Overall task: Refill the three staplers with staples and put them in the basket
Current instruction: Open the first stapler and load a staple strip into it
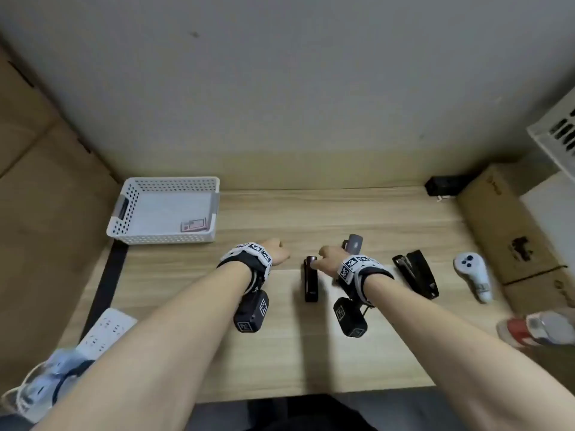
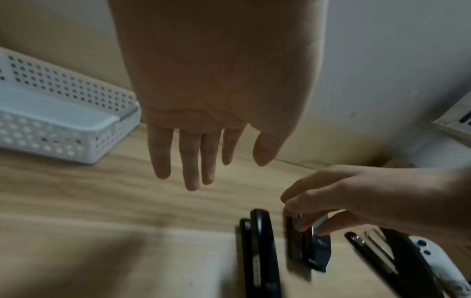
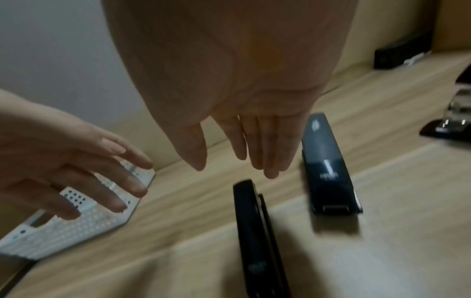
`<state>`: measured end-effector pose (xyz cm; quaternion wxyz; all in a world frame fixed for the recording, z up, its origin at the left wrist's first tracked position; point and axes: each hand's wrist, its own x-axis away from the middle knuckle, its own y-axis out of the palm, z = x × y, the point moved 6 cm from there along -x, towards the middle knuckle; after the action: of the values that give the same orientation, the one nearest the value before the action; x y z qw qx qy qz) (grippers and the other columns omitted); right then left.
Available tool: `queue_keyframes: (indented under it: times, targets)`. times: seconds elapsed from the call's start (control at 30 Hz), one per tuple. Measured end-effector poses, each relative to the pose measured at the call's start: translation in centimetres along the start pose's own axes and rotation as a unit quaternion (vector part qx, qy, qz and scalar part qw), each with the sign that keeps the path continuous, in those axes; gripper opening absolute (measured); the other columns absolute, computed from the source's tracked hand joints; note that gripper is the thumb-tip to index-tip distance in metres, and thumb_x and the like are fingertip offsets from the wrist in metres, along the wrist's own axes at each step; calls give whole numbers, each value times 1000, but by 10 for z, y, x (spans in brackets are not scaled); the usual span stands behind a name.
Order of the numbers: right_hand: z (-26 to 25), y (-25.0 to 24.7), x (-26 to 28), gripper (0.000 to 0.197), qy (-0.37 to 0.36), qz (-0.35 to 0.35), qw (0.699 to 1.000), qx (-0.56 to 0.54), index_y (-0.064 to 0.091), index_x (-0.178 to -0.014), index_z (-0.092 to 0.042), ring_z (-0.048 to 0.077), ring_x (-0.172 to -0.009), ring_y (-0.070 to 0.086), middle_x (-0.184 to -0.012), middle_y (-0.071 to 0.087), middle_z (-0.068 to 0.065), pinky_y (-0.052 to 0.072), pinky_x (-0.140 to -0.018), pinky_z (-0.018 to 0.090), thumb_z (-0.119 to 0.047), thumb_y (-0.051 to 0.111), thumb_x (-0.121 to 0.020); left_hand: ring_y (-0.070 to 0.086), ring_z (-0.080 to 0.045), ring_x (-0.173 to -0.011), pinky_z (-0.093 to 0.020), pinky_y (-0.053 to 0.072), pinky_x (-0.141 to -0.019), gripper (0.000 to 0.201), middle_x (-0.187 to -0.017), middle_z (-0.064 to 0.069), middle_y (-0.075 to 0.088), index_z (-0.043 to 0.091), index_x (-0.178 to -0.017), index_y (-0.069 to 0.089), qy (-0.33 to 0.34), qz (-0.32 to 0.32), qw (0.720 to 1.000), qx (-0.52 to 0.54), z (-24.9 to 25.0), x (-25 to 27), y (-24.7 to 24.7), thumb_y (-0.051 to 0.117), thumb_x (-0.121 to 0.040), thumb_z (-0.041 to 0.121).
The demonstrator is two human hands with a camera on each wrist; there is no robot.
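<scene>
Three staplers lie on the counter, all to the right of the white basket (image 1: 161,209). Nearest the basket: a slim dark stapler (image 1: 310,279), closed. Next: a grey-topped stapler (image 1: 354,243). Farthest: a black stapler (image 1: 415,276), hinged open.

Left hand (image 1: 275,251) hovers with fingers straight and spread, holding nothing. Right hand (image 1: 329,255) reaches down over the slim and grey-topped staplers; whether it grips either, the views disagree, so I cannot tell.

Handling, judged: staplers are stiff, fairly heavy, smooth-shelled. Best held across the long sides at mid-body; the sprung lid may swing.
</scene>
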<state>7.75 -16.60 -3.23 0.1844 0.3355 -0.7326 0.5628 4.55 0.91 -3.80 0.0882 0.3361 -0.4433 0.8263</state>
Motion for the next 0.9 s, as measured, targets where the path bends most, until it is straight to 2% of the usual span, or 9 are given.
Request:
queue_keyframes:
  times: [0.03,0.1,0.2,0.27,0.43,0.53,0.7,0.83,0.9]
  targets:
    - [1,4,-2,47,-7,2,1000,20,57,-112,-11,31,-98,63,-117,62,12,51,-84,34,-46,52,-81,55,-28,-117,-34,43,-100,37,-127,-10,60,11,-120,59,-11,-12,1000,-7,0,-1,7,56,-90,33]
    - [0,11,-7,35,-25,10,998,65,56,-105,-8,32,-99,62,-112,62,13,44,-74,29,-39,53,-89,58,-27,-112,-33,45,-97,33,-121,-8,64,13,-116,61,-25,-24,999,-9,-5,-3,22,55,-89,31]
    - [-3,28,-14,35,-48,18,996,76,55,-109,-7,34,-101,61,-112,62,15,45,-76,34,-37,53,-90,60,-28,-110,-33,46,-91,35,-115,-8,66,16,-119,60,-62,-55,997,-10,-20,1,42,54,-88,32]
    - [-4,35,-24,36,-51,27,995,76,53,-108,-10,35,-99,62,-110,63,14,45,-76,35,-39,53,-88,58,-28,-113,-32,45,-93,39,-121,-8,63,16,-125,57,-87,-56,995,-11,-32,4,48,54,-90,31]
    - [-27,47,-36,30,-105,6,987,119,56,-106,-17,33,-97,62,-107,64,10,43,-70,32,-35,58,-82,56,-25,-117,-32,45,-100,45,-131,-4,58,22,-128,56,-121,-66,990,26,-63,15,59,58,-84,32]
    - [-43,49,-40,34,-134,6,984,120,59,-110,-21,31,-100,61,-109,65,7,41,-70,30,-31,60,-77,56,-23,-118,-33,45,-101,50,-134,-1,57,22,-132,53,-115,-63,990,53,-76,14,57,60,-83,28]
    - [-68,48,-41,34,-192,1,976,101,60,-110,-26,30,-99,62,-107,68,4,50,-76,33,-31,58,-77,59,-24,-111,-35,47,-97,58,-120,-2,63,22,-136,47,-92,-35,993,62,-87,11,39,65,-82,24]
    - [-87,44,-37,35,-235,-12,969,81,60,-111,-28,28,-94,63,-102,69,2,51,-76,33,-26,59,-76,61,-27,-108,-34,50,-92,59,-122,-2,63,25,-132,50,-40,-5,998,39,-96,8,23,69,-76,22]
    - [-96,42,-35,36,-253,-11,965,61,60,-111,-26,28,-92,63,-101,69,2,50,-76,34,-20,60,-76,64,-27,-103,-32,52,-86,50,-113,1,67,32,-122,59,-11,10,999,40,-103,5,16,73,-75,26]
